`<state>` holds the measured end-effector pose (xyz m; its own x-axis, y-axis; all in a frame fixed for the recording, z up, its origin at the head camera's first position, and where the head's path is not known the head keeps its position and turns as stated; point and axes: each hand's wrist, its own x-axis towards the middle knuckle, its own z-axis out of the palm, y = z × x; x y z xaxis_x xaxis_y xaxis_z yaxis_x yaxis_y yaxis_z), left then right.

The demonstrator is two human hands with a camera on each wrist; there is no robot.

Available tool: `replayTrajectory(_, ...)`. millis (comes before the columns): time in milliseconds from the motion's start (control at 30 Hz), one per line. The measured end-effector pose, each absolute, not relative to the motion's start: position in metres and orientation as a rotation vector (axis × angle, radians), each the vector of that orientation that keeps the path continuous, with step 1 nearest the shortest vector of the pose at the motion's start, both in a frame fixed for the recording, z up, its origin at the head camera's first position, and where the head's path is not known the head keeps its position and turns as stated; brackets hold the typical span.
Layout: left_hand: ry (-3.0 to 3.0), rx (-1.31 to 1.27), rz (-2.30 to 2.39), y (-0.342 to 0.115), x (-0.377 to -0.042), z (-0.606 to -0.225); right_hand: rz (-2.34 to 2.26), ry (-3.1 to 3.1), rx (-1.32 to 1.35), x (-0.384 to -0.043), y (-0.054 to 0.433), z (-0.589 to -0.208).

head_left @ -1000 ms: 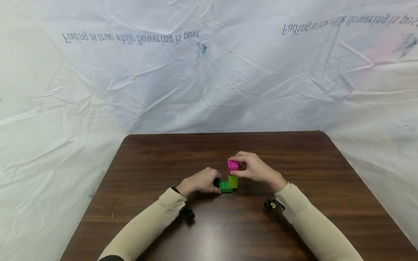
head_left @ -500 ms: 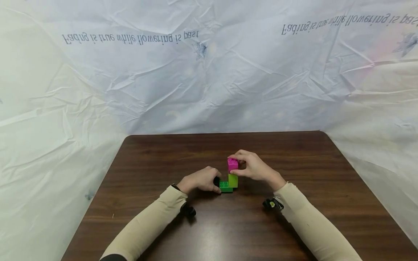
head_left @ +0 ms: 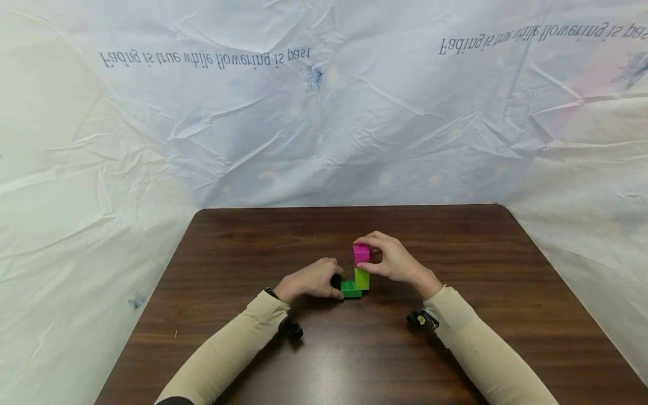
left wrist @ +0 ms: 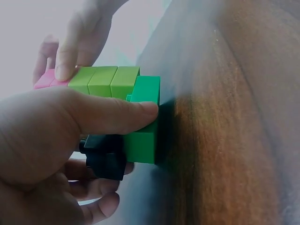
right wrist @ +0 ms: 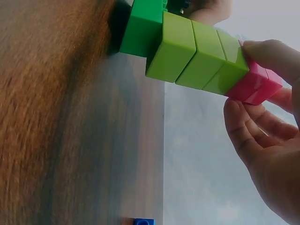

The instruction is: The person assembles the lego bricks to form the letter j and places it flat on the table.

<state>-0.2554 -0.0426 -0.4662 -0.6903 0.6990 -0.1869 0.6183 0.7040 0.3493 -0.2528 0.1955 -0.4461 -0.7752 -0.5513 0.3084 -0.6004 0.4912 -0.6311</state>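
Observation:
A tower of toy building bricks stands on one end of a green brick near the middle of the table. Three lime bricks make up its lower part, and two pink bricks top it. My left hand grips the green brick's other end, thumb along its near side in the left wrist view. A black brick sits on the green one, partly hidden by that hand. Around the pink bricks at the top, my right hand pinches with thumb and fingers.
Dark brown wood forms the tabletop. Behind it hangs a wrinkled white sheet printed with text. At the bottom of the right wrist view, a blue brick is cut off by the frame edge.
My right hand and the pink bricks have shifted very slightly upward in the head view, with a bit more lime showing below. The left hand has kept its place on the green brick.

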Motion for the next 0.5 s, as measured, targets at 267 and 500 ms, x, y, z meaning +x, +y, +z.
replayTrajectory(267,2.682,1.021,0.435,-0.045,-0.25,-0.467,1.019,-2.625,1.009,-0.254,0.195,-0.446)
replayTrajectory(500,2.747,1.005,0.424,-0.045,-0.244,-0.467,0.941,-2.633,1.006,-0.256,0.195,-0.446)
